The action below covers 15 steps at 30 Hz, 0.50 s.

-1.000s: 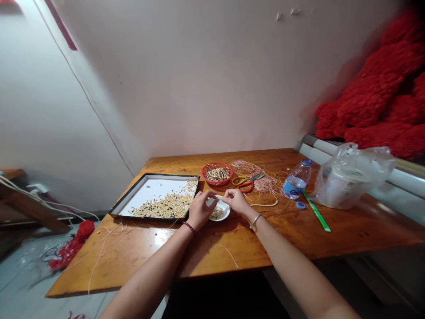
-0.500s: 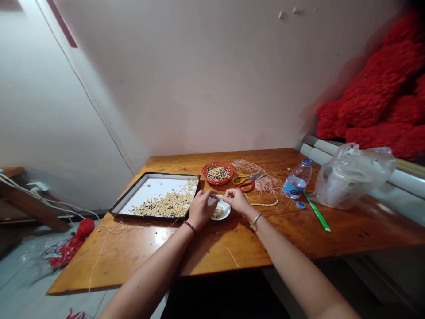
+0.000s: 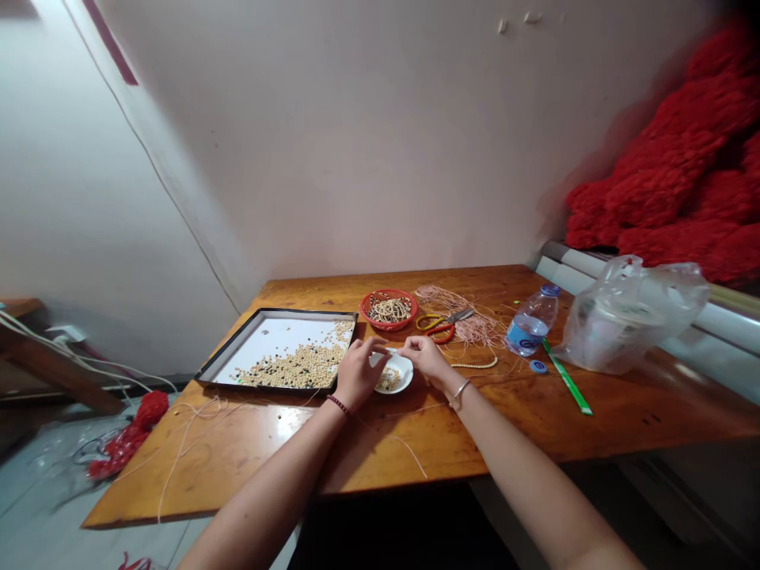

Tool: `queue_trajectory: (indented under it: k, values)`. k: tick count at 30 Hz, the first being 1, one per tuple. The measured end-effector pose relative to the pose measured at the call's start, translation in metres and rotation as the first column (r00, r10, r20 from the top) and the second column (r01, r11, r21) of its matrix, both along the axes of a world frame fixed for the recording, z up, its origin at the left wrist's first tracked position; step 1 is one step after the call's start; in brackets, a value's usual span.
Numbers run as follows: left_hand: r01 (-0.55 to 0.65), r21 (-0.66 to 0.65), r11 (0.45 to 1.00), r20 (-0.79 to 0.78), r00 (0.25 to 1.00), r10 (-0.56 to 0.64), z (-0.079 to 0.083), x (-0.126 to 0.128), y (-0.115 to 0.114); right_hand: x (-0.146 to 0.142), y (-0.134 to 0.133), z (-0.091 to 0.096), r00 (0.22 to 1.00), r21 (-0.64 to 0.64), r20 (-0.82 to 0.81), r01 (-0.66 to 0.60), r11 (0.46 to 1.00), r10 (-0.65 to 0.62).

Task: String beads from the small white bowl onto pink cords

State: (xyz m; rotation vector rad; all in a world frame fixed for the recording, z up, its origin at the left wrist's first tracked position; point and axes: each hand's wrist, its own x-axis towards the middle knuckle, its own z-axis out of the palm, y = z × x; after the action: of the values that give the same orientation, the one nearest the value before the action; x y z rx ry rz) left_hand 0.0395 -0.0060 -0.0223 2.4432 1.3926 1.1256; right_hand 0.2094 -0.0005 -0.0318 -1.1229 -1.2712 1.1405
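Note:
My left hand [image 3: 356,370] is over the left rim of a small white bowl [image 3: 406,383], its thumb and fingers curled in a loose pinch; what is between them is too small to make out. At the bowl's right side, my right hand [image 3: 426,361] pinches what looks like a thin cord, and its fingertips nearly meet the left hand's. Pale beads [image 3: 389,380] lie in the bowl. A string of pale beads [image 3: 478,365] runs along the table from beside my right hand. Thin loose thread [image 3: 409,449] trails nearer to me.
Left stands a black-rimmed tray [image 3: 205,383] of loose beads. Behind the bowl are a red basket [image 3: 363,315] of bead strands, scissors [image 3: 442,321] and pink cord [image 3: 484,326]. Rightward are a water bottle [image 3: 530,321], a blue cap [image 3: 537,366], a green strip [image 3: 570,384] and a plastic bag [image 3: 629,317].
My fingertips have drawn slightly apart above the bowl, and my left fingers have lifted a little. More of the bowl shows between the hands. Everything else on the table stays put.

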Motion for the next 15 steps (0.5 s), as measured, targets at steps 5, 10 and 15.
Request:
queue_trajectory:
  k: [5,10,15]
  values:
    - [-0.013,-0.003,1.000,-0.018,1.000,0.013,-0.0009,0.0012,0.0003,-0.0010,0.0001,-0.0025,1.000,0.013,0.028,-0.004,1.000,0.004]
    - [-0.005,-0.011,1.000,-0.024,1.000,0.004,-0.0016,0.0013,0.0000,-0.0006,0.0015,-0.0040,0.999,0.020,0.037,0.005,1.000,-0.005]
    - [0.001,-0.016,1.000,0.009,1.000,-0.001,-0.0009,0.0002,0.0006,-0.0003,-0.0001,-0.0003,0.999,0.030,0.037,0.003,1.000,-0.004]
